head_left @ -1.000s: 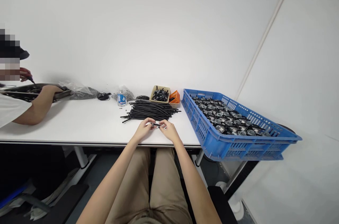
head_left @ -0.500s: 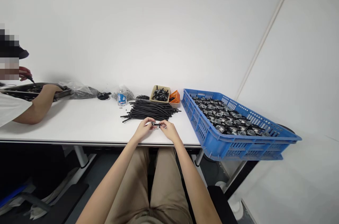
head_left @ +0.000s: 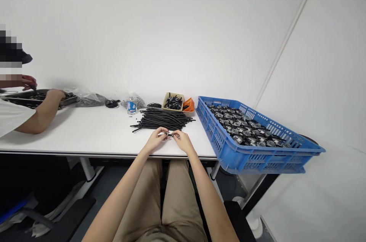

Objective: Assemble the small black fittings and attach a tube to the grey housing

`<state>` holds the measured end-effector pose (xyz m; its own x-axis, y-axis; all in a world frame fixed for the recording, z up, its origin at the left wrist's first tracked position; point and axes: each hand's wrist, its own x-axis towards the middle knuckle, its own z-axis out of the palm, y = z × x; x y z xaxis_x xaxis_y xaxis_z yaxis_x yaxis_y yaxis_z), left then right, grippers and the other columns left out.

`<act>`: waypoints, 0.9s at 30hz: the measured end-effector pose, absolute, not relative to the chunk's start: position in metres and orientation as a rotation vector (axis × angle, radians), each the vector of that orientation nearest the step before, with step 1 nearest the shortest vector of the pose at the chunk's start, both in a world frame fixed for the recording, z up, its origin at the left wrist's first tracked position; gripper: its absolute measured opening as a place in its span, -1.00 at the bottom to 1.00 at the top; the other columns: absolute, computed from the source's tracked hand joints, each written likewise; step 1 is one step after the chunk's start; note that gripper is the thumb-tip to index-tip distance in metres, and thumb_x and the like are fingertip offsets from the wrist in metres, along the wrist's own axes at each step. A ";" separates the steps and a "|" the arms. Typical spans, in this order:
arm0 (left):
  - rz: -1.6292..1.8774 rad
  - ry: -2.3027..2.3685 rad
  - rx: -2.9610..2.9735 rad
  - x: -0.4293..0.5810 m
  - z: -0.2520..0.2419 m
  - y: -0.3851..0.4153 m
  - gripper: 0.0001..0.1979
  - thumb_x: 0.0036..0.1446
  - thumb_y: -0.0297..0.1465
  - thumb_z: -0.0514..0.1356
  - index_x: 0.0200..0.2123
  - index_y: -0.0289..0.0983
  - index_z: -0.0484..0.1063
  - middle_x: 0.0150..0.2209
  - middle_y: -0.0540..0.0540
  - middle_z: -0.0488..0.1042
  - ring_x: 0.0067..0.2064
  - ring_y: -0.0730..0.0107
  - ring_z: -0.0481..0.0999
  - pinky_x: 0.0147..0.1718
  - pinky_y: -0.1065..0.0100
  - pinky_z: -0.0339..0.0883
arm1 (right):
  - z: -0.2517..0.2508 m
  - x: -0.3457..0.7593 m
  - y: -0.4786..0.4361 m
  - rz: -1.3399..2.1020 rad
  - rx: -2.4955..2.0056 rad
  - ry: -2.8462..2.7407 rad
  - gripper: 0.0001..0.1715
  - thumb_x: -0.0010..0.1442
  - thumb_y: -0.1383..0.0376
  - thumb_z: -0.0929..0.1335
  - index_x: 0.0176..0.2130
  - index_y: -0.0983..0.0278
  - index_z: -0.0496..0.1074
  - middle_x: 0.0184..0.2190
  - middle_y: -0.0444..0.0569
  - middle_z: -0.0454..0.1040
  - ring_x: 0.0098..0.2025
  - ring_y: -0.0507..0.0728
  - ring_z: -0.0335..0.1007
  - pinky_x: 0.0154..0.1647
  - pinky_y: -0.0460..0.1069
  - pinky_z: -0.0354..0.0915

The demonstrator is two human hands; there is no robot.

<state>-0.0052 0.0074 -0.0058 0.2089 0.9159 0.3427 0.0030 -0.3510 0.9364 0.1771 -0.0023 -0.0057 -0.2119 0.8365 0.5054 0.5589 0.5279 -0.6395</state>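
A: Nearest first: how many hands here in front?
B: Two. The left hand (head_left: 155,140) is pinched narrow on one small black part (head_left: 170,135), and the right hand (head_left: 183,141) grips its other end with the fingertips.
A: Where is that part?
B: Between both hands, over the flat white surface (head_left: 94,131), near its front edge. Its details are too small to tell.
A: To the right?
B: One slatted blue plastic crate (head_left: 228,158), holding rows of black-and-silver parts (head_left: 246,129), too overlapped to count.
A: Past the hands?
B: One pile of thin black tubes (head_left: 162,120), lying mostly sideways; I can't count them.
A: Farther back?
B: One clear bottle with a blue label (head_left: 132,105), one cream plastic basket (head_left: 172,109) of small black pieces, and one orange slotted basket (head_left: 191,104) just beside it.
A: Far left?
B: One co-worker's hand (head_left: 29,81) above one long metal tray (head_left: 70,101).
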 end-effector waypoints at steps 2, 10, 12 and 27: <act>1.287 0.884 1.581 -0.005 -0.006 0.007 -0.70 -0.03 -0.28 0.19 -0.21 -0.29 0.39 -0.08 -0.16 0.49 -0.23 0.26 0.60 -0.20 0.26 0.45 | -0.005 0.177 -0.003 0.395 -1.145 -1.899 -0.76 0.21 0.46 0.31 -0.17 0.22 0.49 -0.21 -0.06 0.58 -0.22 0.10 0.50 -0.13 -0.02 0.36; 1.308 0.891 1.580 -0.004 -0.005 0.006 -0.73 -0.04 -0.30 0.16 -0.24 -0.28 0.39 -0.12 -0.14 0.50 -0.22 0.23 0.60 -0.20 0.25 0.47 | -0.005 0.177 -0.004 0.406 -1.143 -1.889 -0.75 0.18 0.46 0.32 -0.17 0.22 0.49 -0.23 -0.07 0.58 -0.24 0.10 0.50 -0.14 -0.02 0.37; 1.304 0.888 1.578 -0.005 -0.005 0.006 -0.73 -0.04 -0.30 0.16 -0.24 -0.28 0.39 -0.11 -0.14 0.50 -0.22 0.23 0.60 -0.21 0.25 0.47 | -0.005 0.177 -0.004 0.403 -1.144 -1.891 -0.75 0.17 0.46 0.33 -0.17 0.21 0.49 -0.22 -0.07 0.58 -0.24 0.10 0.50 -0.15 -0.02 0.37; 1.281 0.857 1.521 -0.006 -0.006 0.008 -0.72 -0.06 -0.29 0.18 -0.24 -0.29 0.39 -0.11 -0.15 0.49 -0.24 0.25 0.60 -0.23 0.27 0.44 | -0.006 0.177 -0.001 0.436 -1.145 -1.881 -0.72 0.15 0.48 0.33 -0.16 0.21 0.49 -0.23 -0.09 0.57 -0.24 0.10 0.48 -0.14 -0.03 0.36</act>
<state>-0.0058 0.0080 -0.0056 0.2093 0.9239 0.3204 -0.0566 -0.3157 0.9472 0.1770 -0.0012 -0.0058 -0.2013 0.8458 0.4941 0.5422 0.5163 -0.6629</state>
